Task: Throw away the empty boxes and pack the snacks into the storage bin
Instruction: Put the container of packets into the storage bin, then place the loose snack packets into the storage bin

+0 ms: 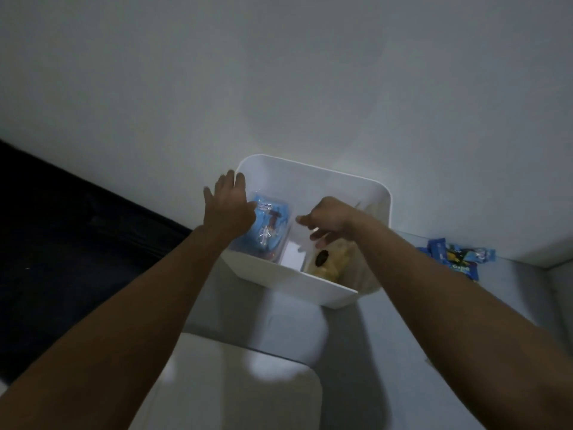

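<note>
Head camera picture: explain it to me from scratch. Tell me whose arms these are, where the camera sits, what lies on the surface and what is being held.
There is no machine here. A person wears one wide-angle camera on the head, looking forward and down, so the two bare arms reaching in from the bottom are their own.

Against the wall stands a white storage bin. Inside it, on the left, lies a blue snack pack in clear wrapping; on the right sits a yellowish snack bag.

The left hand is spread open at the bin's left rim, over the blue pack, and grips nothing. The right hand reaches into the bin with fingers curled above the yellowish bag; whether it pinches anything is too dim to tell.

To the right, outside the bin, several blue snack packets lie on the pale surface, not yet packed.
</note>
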